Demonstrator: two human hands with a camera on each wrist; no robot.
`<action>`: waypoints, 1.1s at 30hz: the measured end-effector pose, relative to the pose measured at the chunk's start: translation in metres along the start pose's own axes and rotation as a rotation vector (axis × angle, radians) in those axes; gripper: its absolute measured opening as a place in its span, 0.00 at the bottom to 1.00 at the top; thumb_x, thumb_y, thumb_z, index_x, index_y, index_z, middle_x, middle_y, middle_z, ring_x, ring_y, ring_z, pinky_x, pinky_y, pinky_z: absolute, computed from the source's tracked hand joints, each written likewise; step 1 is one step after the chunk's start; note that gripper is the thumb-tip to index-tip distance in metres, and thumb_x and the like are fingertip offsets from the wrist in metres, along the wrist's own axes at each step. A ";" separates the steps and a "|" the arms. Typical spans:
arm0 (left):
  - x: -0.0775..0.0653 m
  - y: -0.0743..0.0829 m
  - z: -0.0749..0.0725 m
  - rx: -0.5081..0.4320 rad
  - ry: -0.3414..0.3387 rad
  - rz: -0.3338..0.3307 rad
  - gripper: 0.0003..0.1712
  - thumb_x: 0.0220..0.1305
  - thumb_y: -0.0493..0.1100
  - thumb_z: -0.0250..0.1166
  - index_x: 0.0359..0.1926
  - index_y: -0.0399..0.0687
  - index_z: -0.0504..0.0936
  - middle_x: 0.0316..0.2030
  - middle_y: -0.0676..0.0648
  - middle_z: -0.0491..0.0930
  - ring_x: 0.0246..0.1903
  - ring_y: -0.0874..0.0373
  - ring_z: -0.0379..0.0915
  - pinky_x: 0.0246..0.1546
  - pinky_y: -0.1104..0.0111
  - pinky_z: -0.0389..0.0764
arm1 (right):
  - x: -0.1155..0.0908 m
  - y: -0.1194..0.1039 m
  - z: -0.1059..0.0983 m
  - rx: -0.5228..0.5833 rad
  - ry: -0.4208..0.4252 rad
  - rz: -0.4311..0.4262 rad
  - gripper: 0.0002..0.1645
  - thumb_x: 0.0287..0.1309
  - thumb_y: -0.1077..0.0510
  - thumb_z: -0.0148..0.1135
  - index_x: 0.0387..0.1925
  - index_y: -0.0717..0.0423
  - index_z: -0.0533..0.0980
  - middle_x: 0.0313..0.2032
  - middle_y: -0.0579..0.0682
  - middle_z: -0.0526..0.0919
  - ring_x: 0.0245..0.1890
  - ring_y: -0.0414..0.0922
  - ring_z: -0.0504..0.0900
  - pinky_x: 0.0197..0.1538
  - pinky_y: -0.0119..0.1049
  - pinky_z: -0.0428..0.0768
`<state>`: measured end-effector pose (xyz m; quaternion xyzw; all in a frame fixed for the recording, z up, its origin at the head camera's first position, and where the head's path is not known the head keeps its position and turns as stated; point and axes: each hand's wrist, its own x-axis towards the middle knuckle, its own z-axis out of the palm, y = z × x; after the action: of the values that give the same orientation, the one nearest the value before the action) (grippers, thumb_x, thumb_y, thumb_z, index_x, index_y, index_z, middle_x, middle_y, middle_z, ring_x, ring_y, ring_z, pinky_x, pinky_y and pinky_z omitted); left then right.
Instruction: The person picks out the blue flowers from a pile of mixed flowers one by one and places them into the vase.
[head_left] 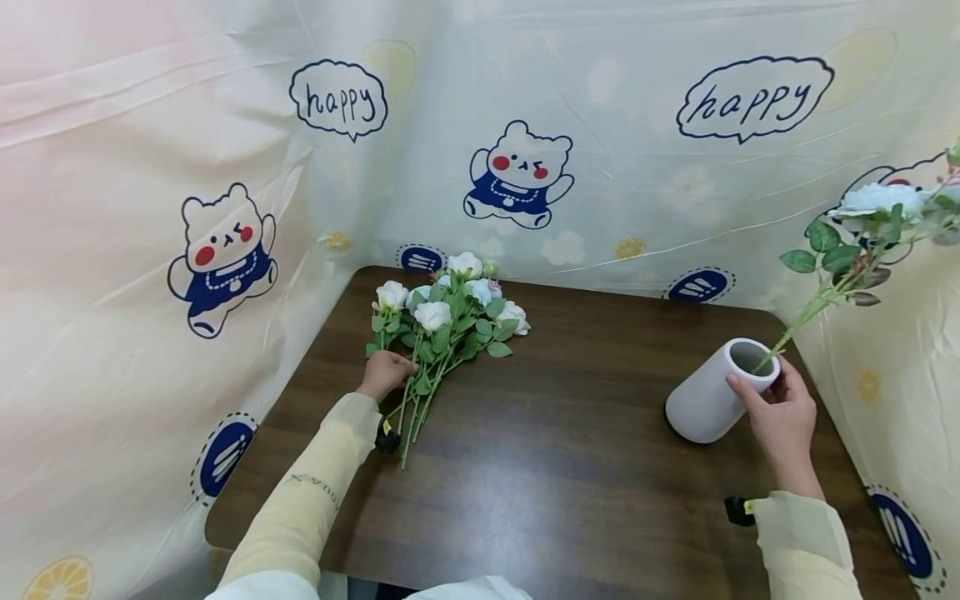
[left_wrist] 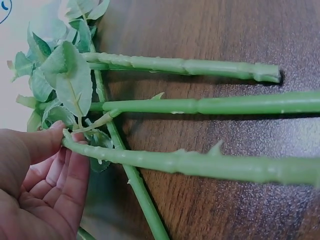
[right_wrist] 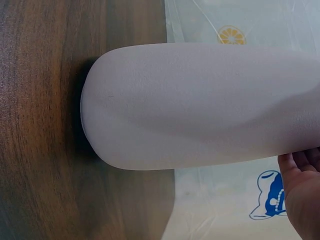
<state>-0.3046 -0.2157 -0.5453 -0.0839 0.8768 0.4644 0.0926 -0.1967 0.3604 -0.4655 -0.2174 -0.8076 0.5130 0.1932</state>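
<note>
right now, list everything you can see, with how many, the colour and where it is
dark wooden table: 1, brown, centre
smooth cylindrical vase: 1, white, right side of table
leafy flower stem: at least 1, green with pale blue bloom, in vase
bunch of leafy flowers: several stems, white and pale blue blooms, left side of table
patterned sheet backdrop: at least 1, pale, around table
printed bears: at least 3, white and navy, on backdrop
"happy" bubbles: 2, navy outline, on backdrop
small wrist cameras: 2, black, at the wrists
sleeves: 2, pale yellow, both arms
left hand: 1, bare, pinching a bunch stem
right hand: 1, bare, holding vase rim
</note>
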 end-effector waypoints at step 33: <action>-0.002 0.000 -0.009 -0.074 0.169 -0.041 0.15 0.68 0.46 0.63 0.45 0.37 0.85 0.41 0.40 0.84 0.41 0.48 0.76 0.37 0.61 0.75 | -0.003 -0.003 0.000 0.029 -0.001 -0.006 0.42 0.57 0.53 0.70 0.71 0.49 0.63 0.65 0.54 0.69 0.59 0.40 0.70 0.62 0.31 0.67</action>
<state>-0.3034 -0.2231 -0.5396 -0.1439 0.8618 0.4858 0.0246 -0.1950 0.3576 -0.4626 -0.2119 -0.8008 0.5242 0.1976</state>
